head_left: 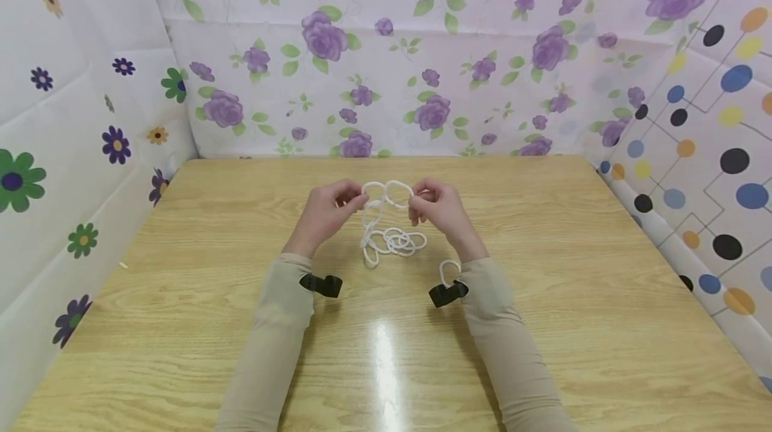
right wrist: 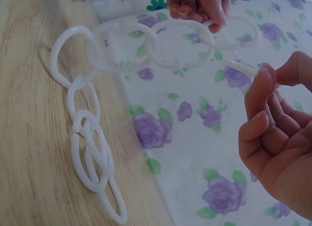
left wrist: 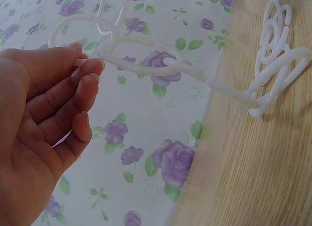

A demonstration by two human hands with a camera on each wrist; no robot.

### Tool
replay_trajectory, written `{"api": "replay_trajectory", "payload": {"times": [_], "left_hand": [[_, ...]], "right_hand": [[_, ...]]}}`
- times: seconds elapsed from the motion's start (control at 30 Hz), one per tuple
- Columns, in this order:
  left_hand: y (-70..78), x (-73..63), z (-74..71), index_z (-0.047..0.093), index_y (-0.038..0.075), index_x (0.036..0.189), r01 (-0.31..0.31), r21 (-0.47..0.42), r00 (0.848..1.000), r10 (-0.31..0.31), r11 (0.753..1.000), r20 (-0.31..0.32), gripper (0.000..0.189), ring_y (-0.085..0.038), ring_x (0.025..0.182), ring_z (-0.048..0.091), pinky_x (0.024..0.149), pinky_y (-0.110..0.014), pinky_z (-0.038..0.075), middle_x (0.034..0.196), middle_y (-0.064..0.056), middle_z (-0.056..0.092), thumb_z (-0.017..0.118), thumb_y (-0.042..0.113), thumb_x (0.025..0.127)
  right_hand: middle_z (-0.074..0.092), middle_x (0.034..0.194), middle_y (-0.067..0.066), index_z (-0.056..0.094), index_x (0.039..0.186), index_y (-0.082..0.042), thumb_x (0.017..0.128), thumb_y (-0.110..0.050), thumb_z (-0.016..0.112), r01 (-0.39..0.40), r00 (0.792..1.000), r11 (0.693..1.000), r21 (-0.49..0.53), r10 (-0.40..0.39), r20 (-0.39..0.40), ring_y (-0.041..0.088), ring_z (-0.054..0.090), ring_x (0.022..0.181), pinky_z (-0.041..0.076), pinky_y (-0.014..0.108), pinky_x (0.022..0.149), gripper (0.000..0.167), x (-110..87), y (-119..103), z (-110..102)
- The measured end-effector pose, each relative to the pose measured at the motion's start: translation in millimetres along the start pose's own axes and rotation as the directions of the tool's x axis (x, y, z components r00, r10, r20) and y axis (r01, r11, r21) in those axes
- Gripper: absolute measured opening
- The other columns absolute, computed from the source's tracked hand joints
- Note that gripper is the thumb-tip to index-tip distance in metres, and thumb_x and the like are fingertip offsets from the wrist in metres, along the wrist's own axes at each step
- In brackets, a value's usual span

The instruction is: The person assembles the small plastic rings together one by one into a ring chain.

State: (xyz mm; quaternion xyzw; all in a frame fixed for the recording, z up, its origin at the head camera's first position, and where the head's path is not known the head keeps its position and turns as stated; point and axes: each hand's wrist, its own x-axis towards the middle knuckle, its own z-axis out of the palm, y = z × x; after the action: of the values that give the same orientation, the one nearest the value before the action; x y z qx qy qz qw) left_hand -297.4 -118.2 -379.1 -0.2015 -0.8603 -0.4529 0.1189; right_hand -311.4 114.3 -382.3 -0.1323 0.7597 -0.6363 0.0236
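My left hand [head_left: 326,212] pinches a white plastic chain link [head_left: 372,183] between thumb and fingertips, over the far middle of the table. Opposite it, my right hand [head_left: 445,209] pinches another white link [head_left: 398,182]; the two links meet between the hands. In the right wrist view, that link [right wrist: 242,67] shows only as a short piece at the fingertips. From the left hand's link, joined links [left wrist: 141,69] run down to a small heap of chain [right wrist: 74,155] on the table. Part of each held link is hidden behind the fingers.
A loose white link [head_left: 449,262] lies beside the right wrist, partly covered by the black wrist camera [head_left: 447,294]. The wooden table [head_left: 181,351] reaches back to a flowered cloth wall [head_left: 374,70], with patterned cloth on both sides.
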Motion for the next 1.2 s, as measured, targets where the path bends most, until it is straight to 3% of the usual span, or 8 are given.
{"api": "replay_trajectory", "payload": {"times": [0.2,0.53,0.87,1.2], "left_hand": [[1.5,-0.3,0.1,0.07,0.009,0.095,-0.006,0.009,1.0,0.006,1.0,0.003,0.015,-0.016,0.072,0.059,0.066,-0.025,0.045,0.087,-0.007,0.073,0.064,0.023,0.094],[3.8,-0.1,3.3,0.071,0.009,0.093,-0.045,0.012,0.999,0.045,0.999,0.0,0.012,-0.014,0.07,0.059,0.065,-0.023,0.046,0.084,-0.007,0.073,0.067,0.021,0.092],[3.9,1.2,7.5,0.071,0.009,0.092,-0.035,-0.002,0.999,0.035,0.999,0.025,0.013,-0.015,0.07,0.058,0.063,-0.024,0.045,0.084,-0.007,0.073,0.068,0.021,0.092],[4.8,1.2,9.0,0.073,0.01,0.091,-0.07,0.018,0.997,0.07,0.997,0.012,0.011,-0.013,0.069,0.059,0.065,-0.025,0.045,0.082,-0.005,0.073,0.069,0.02,0.091]], "right_hand": [[0.062,0.058,-0.002,0.055,0.087,-0.006,0.087,-0.002,0.054,0.022,0.999,0.998,0.067,-0.025,0.039,0.013,0.06,0.053,0.049,0.031,0.058,0.004,-0.4,2,1],[0.063,0.06,-0.002,0.053,0.09,-0.002,0.09,0.001,0.051,0.007,0.997,0.981,0.193,-0.022,0.073,0.012,0.061,0.055,0.048,0.023,0.059,0.004,1.7,8,-2],[0.063,0.059,-0.002,0.053,0.086,-0.007,0.09,0.001,0.052,0.004,0.992,0.974,0.226,-0.032,0.12,0.012,0.06,0.055,0.049,0.023,0.06,0.009,1.6,9,-1],[0.061,0.06,0.0,0.051,0.087,-0.007,0.092,0.0,0.048,-0.008,0.981,0.966,0.26,-0.042,0.188,0.013,0.058,0.057,0.049,0.026,0.061,0.009,1.5,12,-3]]}}
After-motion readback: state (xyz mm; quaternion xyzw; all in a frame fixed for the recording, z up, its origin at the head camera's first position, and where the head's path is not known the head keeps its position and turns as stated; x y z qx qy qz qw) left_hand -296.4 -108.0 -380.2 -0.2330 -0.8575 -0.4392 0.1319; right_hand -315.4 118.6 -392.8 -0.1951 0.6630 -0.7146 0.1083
